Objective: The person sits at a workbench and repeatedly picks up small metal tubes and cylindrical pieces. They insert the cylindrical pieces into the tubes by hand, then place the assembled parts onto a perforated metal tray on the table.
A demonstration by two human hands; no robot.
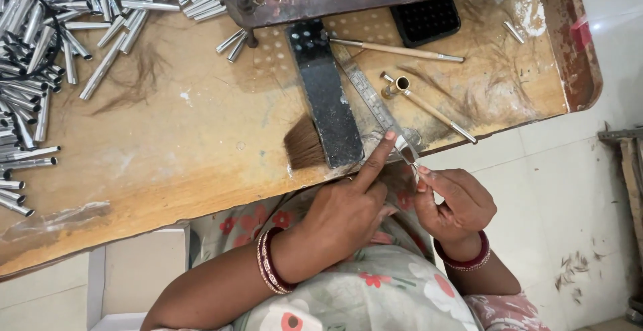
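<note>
A: What's on the left?
B: A heap of metal tubes on the wooden table. Right of it, a hair tuft under a black block.

A: The hands?
B: Left hand, forefinger outstretched, touches a small metal ferrule at the near edge; right hand pinches it.

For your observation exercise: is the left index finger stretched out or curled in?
Stretched out. On the left hand the index finger points straight toward the small metal tube pinched by the right hand; its other fingers are curled.
</note>
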